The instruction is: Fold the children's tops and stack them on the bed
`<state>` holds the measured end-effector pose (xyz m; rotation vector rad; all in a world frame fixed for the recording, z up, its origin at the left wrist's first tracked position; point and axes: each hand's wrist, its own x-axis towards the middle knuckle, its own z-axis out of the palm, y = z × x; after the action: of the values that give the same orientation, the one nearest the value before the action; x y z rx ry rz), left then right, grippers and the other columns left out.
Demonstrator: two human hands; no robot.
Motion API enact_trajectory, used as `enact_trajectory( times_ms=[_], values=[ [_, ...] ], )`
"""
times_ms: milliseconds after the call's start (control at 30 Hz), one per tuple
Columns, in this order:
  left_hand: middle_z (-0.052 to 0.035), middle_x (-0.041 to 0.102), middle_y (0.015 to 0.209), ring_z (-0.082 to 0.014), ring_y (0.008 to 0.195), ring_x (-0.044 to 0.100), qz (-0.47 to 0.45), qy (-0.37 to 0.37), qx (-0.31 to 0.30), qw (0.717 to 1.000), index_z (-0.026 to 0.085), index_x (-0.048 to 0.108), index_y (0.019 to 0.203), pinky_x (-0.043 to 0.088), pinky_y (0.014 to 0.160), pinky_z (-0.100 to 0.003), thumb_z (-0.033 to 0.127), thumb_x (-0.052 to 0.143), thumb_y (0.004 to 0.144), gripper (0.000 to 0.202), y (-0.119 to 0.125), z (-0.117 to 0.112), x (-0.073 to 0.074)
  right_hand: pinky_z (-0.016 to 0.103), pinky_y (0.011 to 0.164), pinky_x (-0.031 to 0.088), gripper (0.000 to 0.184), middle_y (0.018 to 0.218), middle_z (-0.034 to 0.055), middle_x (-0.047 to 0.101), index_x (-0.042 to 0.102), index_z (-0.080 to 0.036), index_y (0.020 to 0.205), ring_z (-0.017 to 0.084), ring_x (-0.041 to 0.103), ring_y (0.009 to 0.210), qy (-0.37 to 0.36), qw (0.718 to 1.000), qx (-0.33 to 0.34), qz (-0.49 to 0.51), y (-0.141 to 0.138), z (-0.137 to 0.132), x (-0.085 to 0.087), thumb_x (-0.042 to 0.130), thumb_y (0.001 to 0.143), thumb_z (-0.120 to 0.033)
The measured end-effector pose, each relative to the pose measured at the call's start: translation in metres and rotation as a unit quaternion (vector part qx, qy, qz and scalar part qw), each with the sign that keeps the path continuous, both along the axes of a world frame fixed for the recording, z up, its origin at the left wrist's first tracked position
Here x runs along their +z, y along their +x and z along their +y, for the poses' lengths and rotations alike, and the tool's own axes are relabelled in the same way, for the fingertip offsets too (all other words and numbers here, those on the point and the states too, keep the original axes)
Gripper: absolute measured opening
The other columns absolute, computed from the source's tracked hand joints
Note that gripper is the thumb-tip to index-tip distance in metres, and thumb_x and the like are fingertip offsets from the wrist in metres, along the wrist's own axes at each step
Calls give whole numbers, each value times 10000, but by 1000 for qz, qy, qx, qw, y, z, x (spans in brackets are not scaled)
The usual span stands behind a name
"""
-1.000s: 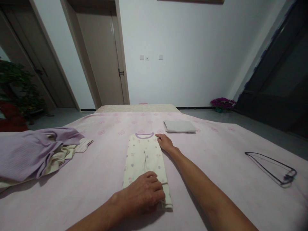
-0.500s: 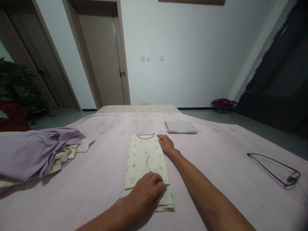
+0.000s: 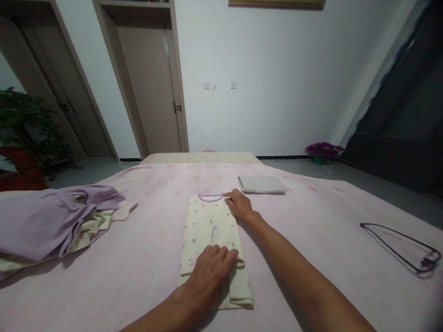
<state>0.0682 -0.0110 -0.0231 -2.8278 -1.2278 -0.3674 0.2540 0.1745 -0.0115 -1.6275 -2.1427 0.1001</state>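
A small cream shirt (image 3: 202, 230) with pastel prints and a lilac neckband lies in front of me, folded narrow, its neck pointing away. My right hand (image 3: 239, 205) is closed at the far right corner, finger and thumb pinching the cloth beside the neckband. Lower down, my left hand (image 3: 215, 265) has its fingers curled over the right part of the shirt, by a folded edge that lifts slightly. The palm hides part of the lower layers. Below it, the hem and a folded strip show at the right.
A heap of lilac and cream clothes (image 3: 55, 221) lies at the left. Past my right hand sits a folded grey-white cloth (image 3: 263, 184). A black wire hanger (image 3: 398, 246) is at the right. All rest on a pink floral sheet (image 3: 148, 258).
My right hand has shifted slightly in toward the neckband. The left fingers have closed more on the shirt, and the fold beside them is raised. The view has tilted a little.
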Motion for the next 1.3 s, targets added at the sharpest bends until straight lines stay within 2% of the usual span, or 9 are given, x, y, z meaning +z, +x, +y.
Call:
enact_trajectory(
  times_ms=[100, 200, 367, 533, 700, 867, 967, 1100, 1300],
  values=[
    [-29, 643, 987, -217, 887, 567, -3, -10, -17, 1000, 231, 605, 1066, 456, 784, -356, 176, 622, 926, 152, -1, 0, 6, 259, 868, 443, 290, 1162, 31, 589, 699, -334, 1180, 179, 585, 1052, -7, 996, 83, -33, -5, -3, 6, 602, 920, -251],
    [-31, 640, 967, -213, 872, 556, -11, -3, -24, 1000, 225, 627, 1011, 447, 771, -355, 196, 617, 935, 81, -2, 0, 17, 254, 850, 441, 155, 1135, 26, 590, 742, -295, 1001, 174, 579, 1040, -10, 990, 130, -50, -8, -4, 5, 632, 908, -239],
    [-43, 640, 944, -216, 874, 545, -6, 4, -30, 1000, 211, 644, 960, 438, 778, -362, 225, 594, 954, 52, -5, 2, 30, 250, 831, 431, 157, 1048, 36, 604, 698, -226, 952, 156, 571, 972, 12, 993, 113, -24, -9, -2, -4, 551, 939, -172],
    [-40, 648, 950, -217, 876, 558, 15, -64, -46, 997, 216, 650, 986, 454, 759, -349, 137, 578, 920, 126, -7, 1, 31, 255, 852, 428, 131, 977, 31, 629, 689, -218, 892, 161, 568, 963, 32, 995, 93, 7, -10, -1, -13, 574, 907, -158],
    [-50, 637, 986, -213, 905, 557, -51, -85, -64, 993, 215, 646, 993, 463, 817, -365, 198, 517, 952, 137, -7, -4, 31, 296, 925, 434, 186, 1049, 55, 648, 681, -217, 1004, 186, 573, 1022, 63, 997, 36, 41, -4, 1, -18, 521, 925, -168],
    [-48, 602, 1146, -207, 1049, 525, -133, -104, -77, 983, 210, 593, 1027, 437, 944, -349, 210, 601, 913, 114, -1, -15, 29, 331, 1061, 386, 374, 1304, 96, 613, 613, -190, 1250, 190, 532, 1222, 60, 997, 1, 55, 12, 7, -21, 383, 959, -149],
    [-24, 602, 1111, -195, 1020, 517, -117, -117, -77, 983, 211, 557, 976, 440, 912, -328, 184, 642, 878, 133, 0, -19, 29, 366, 1116, 344, 394, 1405, 107, 570, 579, -189, 1324, 208, 481, 1323, 28, 999, 14, 41, 18, 6, -27, 407, 971, -215],
    [-14, 608, 1064, -190, 964, 517, -105, -114, -61, 986, 224, 559, 979, 442, 853, -314, 160, 656, 851, 173, -2, -17, 24, 446, 1147, 290, 404, 1424, 115, 564, 555, -194, 1354, 251, 453, 1364, -11, 999, 42, 21, 18, 0, -32, 468, 974, -299],
    [-36, 626, 1020, -189, 919, 558, -115, -99, -81, 985, 222, 607, 1032, 447, 818, -306, 144, 626, 846, 203, -18, -10, 25, 420, 1107, 347, 405, 1414, 158, 556, 543, -150, 1354, 242, 489, 1316, -6, 998, 10, 56, 19, -16, -19, 430, 980, -258]
  ],
)
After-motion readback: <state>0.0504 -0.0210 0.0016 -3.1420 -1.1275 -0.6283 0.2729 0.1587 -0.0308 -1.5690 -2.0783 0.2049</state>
